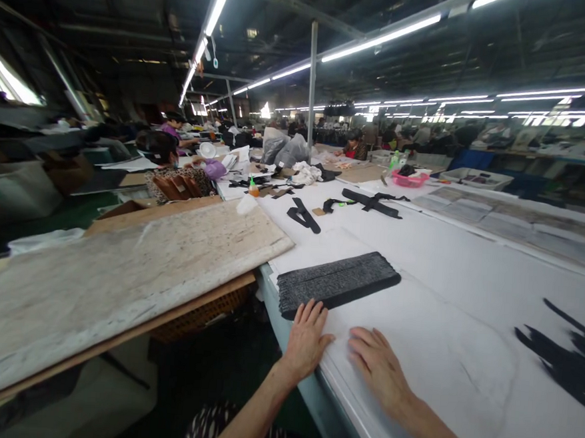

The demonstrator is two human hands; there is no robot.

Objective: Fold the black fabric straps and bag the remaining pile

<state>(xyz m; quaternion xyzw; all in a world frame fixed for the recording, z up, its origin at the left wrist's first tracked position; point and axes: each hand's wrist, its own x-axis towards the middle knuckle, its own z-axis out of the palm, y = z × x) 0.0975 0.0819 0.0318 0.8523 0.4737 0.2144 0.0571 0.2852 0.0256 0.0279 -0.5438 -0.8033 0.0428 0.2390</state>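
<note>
Long grey knitted fabric strip stack (337,282) runs near-left to far-right; flat, released left hand (307,338) touches its near end, right hand (378,365) flat on bare white table (469,271).

The black fabric pieces (566,361) at the near right run off the frame's edge. The far workers (358,143) are too small and blurred to make out, and so are the contents of the pink basket (409,179).

Grey stack (337,282) ahead; bare white table (448,283) beyond.
</note>
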